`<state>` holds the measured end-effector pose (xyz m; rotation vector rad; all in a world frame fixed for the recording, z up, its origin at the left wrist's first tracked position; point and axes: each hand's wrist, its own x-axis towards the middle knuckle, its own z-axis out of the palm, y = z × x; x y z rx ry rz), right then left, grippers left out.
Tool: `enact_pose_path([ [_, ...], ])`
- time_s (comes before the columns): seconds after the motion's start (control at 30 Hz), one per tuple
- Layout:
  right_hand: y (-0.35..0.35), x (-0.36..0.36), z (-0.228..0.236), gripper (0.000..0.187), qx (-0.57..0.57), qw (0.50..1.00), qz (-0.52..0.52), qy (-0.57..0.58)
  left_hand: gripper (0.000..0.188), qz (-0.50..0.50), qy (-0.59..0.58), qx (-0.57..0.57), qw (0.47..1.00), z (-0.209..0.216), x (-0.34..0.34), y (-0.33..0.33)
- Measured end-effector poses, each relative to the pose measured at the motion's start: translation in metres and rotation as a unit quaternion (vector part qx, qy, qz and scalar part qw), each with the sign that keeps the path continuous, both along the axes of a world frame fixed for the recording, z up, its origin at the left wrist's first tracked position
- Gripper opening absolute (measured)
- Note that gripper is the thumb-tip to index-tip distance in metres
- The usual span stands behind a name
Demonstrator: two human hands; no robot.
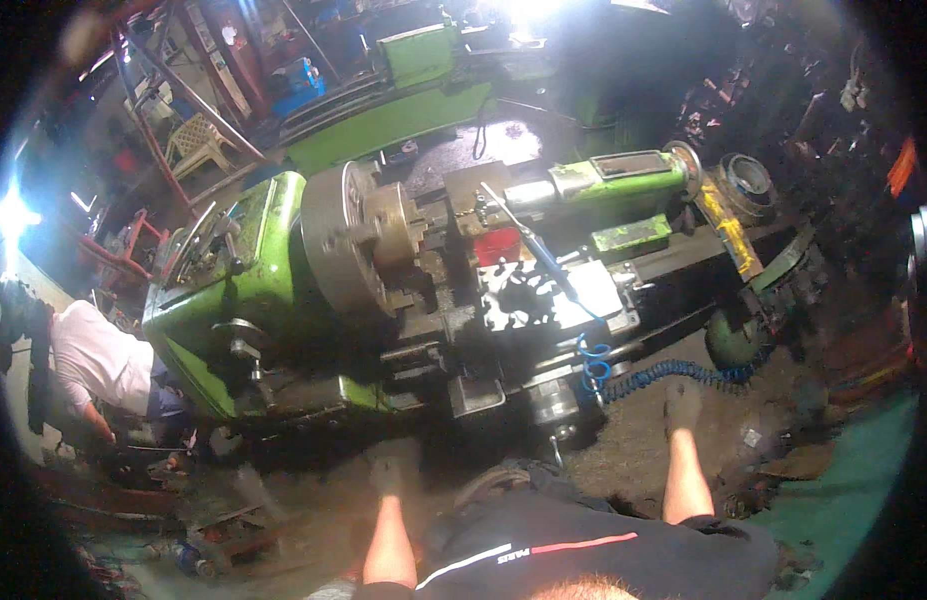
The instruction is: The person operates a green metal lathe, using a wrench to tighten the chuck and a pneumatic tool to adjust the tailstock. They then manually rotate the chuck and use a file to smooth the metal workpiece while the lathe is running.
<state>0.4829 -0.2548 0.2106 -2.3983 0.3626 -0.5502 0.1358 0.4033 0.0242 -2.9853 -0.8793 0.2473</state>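
A large green metal lathe (248, 300) stretches across in front of me. Its big round chuck (328, 240) is at the left, and the tailstock (633, 180) is at the right. My left hand (394, 465), in a dark glove, hangs low before the bed, below the headstock. My right hand (682, 405), also gloved, is lowered just below a blue coiled air hose (648, 377); contact cannot be made out. Both hands are too dim to show their fingers. An air blow gun (543, 258) lies over the carriage, beside a red object (498, 247).
Someone in a light shirt (108, 360) bends down at the far left. Behind the lathe stands another green machine (383, 130). A yellow-marked bar (728, 235) and a round metal part (745, 178) are by the tailstock. Handles (558, 435) jut toward me from the carriage.
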Motion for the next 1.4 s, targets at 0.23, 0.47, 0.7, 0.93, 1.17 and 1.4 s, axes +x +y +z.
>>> enact_pose_path([
  [0.23, -0.136, -0.26, -0.078, 0.056, -0.183, 0.822, 0.004, 0.539, 0.045, 0.166, -0.235, -0.111, 0.951, -0.042, -0.037, -0.09],
  [0.47, -0.164, -0.224, -0.051, 0.055, -0.131, 0.851, -0.003, 0.508, 0.042, 0.147, -0.325, -0.346, 0.868, 0.153, 0.119, -0.136],
  [0.7, -0.17, -0.125, -0.035, 0.054, -0.061, 0.949, 0.038, 0.308, 0.039, 0.04, -0.466, -0.319, 0.824, 0.253, 0.228, -0.18],
  [0.93, -0.249, -0.117, -0.065, 0.056, -0.009, 0.949, 0.028, 0.312, 0.05, 0.071, -0.54, -0.241, 0.803, 0.308, 0.33, -0.22],
  [1.17, -0.381, -0.146, -0.088, 0.062, 0.041, 0.878, -0.022, 0.476, 0.058, 0.153, -0.457, -0.213, 0.85, 0.33, 0.391, -0.232],
  [1.4, -0.421, -0.13, -0.079, 0.058, -0.011, 0.876, -0.018, 0.482, 0.056, 0.295, -0.451, -0.065, 0.84, 0.311, 0.435, -0.24],
])
